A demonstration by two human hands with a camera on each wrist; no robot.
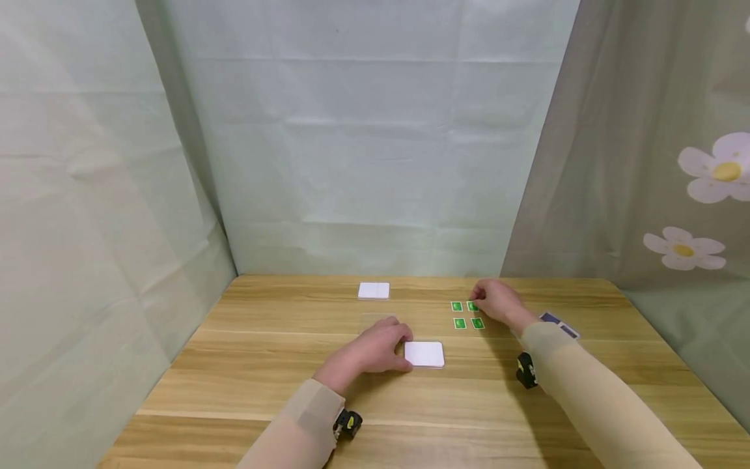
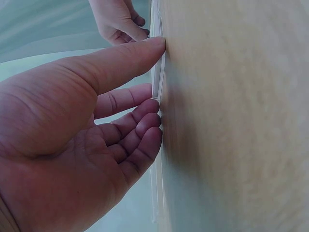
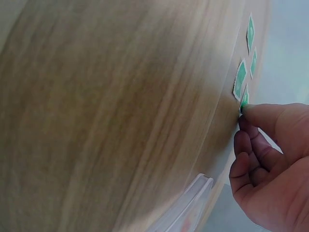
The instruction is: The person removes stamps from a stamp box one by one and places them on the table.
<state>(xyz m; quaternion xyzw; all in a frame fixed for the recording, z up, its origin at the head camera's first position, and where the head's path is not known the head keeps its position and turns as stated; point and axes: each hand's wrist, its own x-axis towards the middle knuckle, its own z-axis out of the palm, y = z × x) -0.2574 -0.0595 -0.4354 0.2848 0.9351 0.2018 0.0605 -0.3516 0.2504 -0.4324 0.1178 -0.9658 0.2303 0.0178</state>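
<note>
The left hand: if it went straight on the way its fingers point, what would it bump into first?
Most likely the white card: the left hand is right at its left edge, though exact contact is hard to judge. Beyond, the line seems to run toward the green squares.

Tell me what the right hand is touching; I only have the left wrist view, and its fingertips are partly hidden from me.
Observer: In the head view, the right hand is touching the back-right green piece.
Operator: How many green ones are laid out altogether?
Observer: Four, arranged in two rows of two.
Operator: Anything lying off to the right of that hand?
Observer: Yes, a flat item with dark blue patches, partly hidden by the right sleeve.
</note>
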